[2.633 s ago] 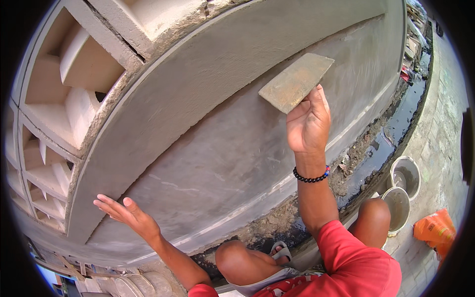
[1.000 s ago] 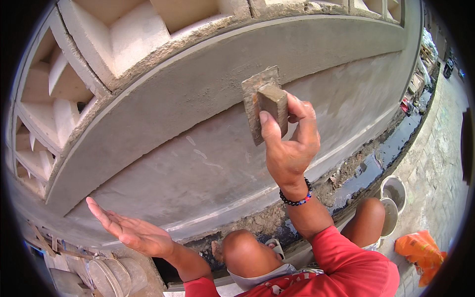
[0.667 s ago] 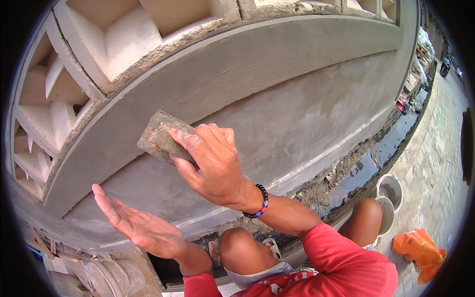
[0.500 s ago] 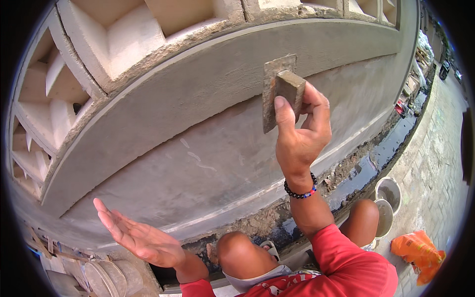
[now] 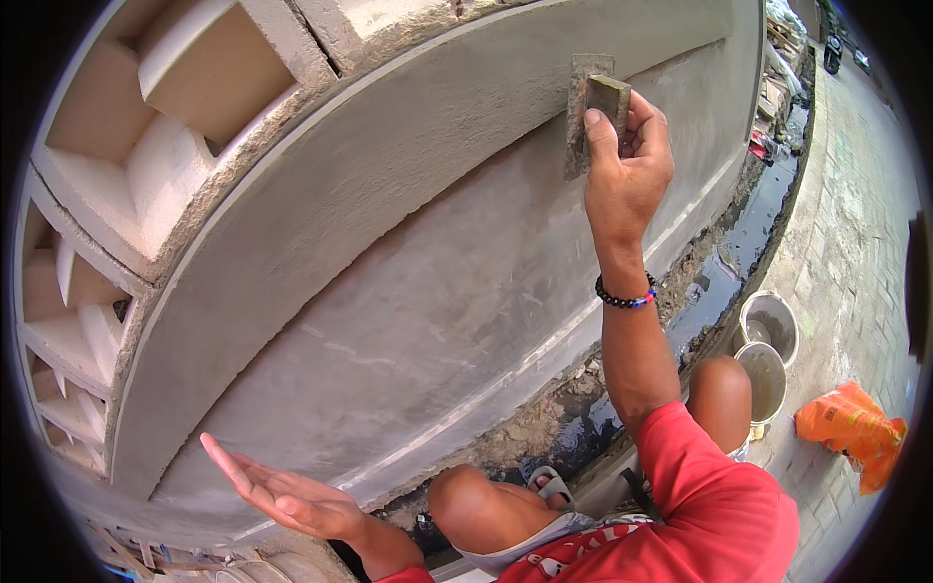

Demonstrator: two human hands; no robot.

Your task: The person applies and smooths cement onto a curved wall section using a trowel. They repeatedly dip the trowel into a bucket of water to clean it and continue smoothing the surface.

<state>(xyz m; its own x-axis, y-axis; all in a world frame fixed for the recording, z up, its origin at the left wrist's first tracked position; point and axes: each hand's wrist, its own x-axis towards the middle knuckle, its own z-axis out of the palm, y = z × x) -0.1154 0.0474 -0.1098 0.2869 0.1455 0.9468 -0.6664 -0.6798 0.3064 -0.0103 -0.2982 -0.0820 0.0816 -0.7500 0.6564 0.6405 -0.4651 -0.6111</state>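
Plastering float (image 5: 608, 101) stands at the upper right of the lower wall panel (image 5: 418, 311), its handle clamped between the right hand's (image 5: 632, 180) thumb and fingers; whether its plate touches is unclear. Near the panel's lower left, the left hand (image 5: 287, 496) is empty, fingers together, thumb apart. Above the panel, the grey mortar band (image 5: 340, 194) looks fully coated, though faint graininess suggests smoothing remains unfinished.

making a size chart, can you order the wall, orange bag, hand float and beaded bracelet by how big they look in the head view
1. Wall, largest
2. Orange bag and hand float: too close to rank, the right hand hiding part of the float
3. Beaded bracelet, smallest
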